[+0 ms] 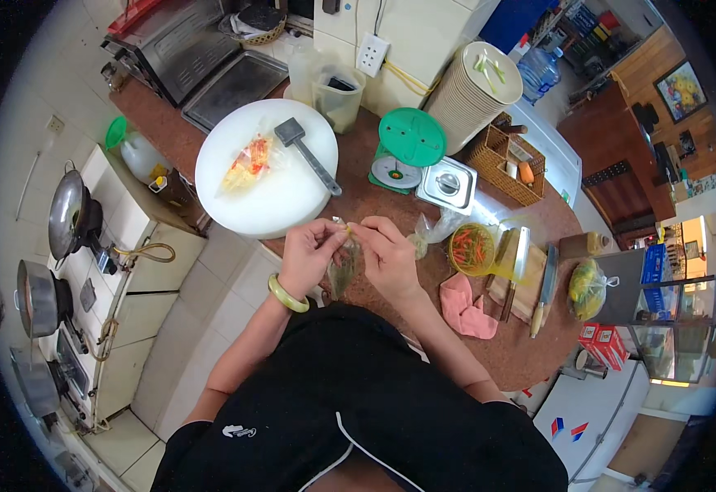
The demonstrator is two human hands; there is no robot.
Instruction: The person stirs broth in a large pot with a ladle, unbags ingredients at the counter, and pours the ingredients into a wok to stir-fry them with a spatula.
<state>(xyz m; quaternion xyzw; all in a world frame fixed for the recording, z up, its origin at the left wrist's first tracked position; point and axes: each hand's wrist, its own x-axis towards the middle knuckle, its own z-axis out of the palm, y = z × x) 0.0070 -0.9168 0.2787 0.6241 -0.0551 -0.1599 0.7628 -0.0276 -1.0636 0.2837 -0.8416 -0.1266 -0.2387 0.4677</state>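
My left hand (313, 253) and my right hand (388, 255) meet in front of my body, fingertips pinching the gathered neck of a small clear plastic bag (343, 270). Something dark greenish fills the bag, which hangs down between the hands. At the pinched neck a bit of yellow shows, perhaps a rubber band, mostly covered by the fingers. Just beyond the left hand is a round white chopping board (222, 203). On it lie a clear bag with yellow and red food (250, 161) and a dark meat mallet (308, 157). Another clear plastic bag (444, 226) lies beyond the right hand.
Right of my hands are a basket of red chillies (471, 248), two knives (519, 258), a wooden board (533, 270) and a pink cloth (465, 310). Farther back stand a green kitchen scale (398, 169), a lidded steel container (448, 184) and stacked plates (468, 92). A stove (106, 246) is at left.
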